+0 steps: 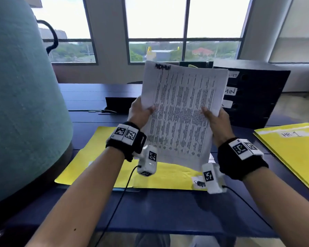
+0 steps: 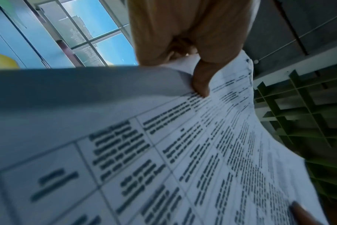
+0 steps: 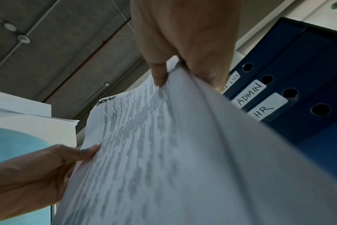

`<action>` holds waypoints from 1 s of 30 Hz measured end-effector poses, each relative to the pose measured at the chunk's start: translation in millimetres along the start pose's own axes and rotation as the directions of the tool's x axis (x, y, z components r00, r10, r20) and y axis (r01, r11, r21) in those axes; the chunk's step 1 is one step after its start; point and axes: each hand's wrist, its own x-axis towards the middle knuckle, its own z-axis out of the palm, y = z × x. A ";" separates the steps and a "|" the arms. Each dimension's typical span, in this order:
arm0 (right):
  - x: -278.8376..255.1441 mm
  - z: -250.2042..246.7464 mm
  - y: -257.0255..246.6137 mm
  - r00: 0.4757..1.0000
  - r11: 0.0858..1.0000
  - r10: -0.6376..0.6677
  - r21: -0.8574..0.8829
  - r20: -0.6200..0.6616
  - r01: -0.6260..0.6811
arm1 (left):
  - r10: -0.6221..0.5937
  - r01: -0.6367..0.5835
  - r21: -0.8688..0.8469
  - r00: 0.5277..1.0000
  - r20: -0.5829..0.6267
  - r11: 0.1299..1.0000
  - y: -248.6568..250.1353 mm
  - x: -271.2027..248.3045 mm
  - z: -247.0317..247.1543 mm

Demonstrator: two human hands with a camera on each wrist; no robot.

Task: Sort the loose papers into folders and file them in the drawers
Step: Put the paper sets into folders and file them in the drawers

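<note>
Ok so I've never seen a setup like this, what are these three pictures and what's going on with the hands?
No machine here: a person wears three cameras. The big picture is from the head; the other two look along each wrist. The left hand and right hand both pinch a printed sheet marked ADMIN, lifted above a blue desk. An open yellow folder lies under it, another labelled HR 1 to the right. Behind stand dark drawers; the right wrist view reads ADMIN and HR.
</note>
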 end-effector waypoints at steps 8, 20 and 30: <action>-19.1 -7.0 17.6 0.907 0.933 0.357 -0.133 0.221 -0.335 | -0.289 0.291 -0.060 0.956 0.041 0.955 -17.9 12.0 -14.6; -11.6 -16.2 66.0 0.770 0.720 0.635 -0.410 0.065 -0.559 | -0.653 0.482 0.515 0.724 0.221 0.709 -77.1 -6.4 -14.6; 3.5 -11.4 82.5 0.696 0.481 0.717 -0.693 -0.041 -0.537 | -0.672 0.361 0.686 0.696 0.252 0.631 -83.3 -10.1 -31.4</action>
